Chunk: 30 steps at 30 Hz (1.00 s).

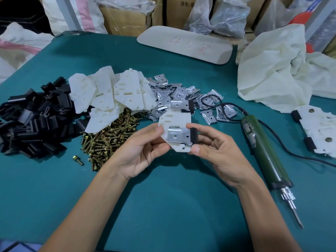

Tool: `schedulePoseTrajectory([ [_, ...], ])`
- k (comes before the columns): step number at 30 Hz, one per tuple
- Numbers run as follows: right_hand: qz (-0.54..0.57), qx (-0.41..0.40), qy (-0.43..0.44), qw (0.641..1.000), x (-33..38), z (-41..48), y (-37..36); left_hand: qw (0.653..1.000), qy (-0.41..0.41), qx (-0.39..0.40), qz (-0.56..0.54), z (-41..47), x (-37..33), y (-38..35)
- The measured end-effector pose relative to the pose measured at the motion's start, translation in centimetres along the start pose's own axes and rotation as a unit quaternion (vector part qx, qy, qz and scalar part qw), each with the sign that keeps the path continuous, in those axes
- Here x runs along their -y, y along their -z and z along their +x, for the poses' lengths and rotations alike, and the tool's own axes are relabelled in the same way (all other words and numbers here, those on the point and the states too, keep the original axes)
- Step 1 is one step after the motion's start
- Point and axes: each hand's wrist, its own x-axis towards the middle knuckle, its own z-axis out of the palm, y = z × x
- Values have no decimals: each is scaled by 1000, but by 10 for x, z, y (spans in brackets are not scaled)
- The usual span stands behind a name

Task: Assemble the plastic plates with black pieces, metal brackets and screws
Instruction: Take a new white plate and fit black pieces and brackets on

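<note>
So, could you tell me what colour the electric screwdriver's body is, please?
Dark green, seen in the head view: electric screwdriver.

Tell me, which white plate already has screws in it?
The plate at far right, below the cloth: two brass screw heads show. The held plate has none; the piled plates are bare.

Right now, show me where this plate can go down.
Bare mat lies at the near edge between the forearms, and front-left below the black pieces and screws. A strip is free between the white plates and the long board. Crowded: the part piles, and the right by the screwdriver.
</note>
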Motion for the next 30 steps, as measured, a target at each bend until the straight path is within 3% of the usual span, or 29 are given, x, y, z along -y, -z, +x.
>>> schedulePoseTrajectory([
  [7, 19, -34, 5, 999, 1, 0, -2, 1000, -8, -5, -7, -1, 0, -6],
  [19, 124, -3, -8, 992, 4, -1, -4, 999, -14, -13, -33, -2, 0, -7],
  [30, 27, -8, -16, 999, 1, -4, 4, 999, -22, -24, 17, -5, -1, -11],
])
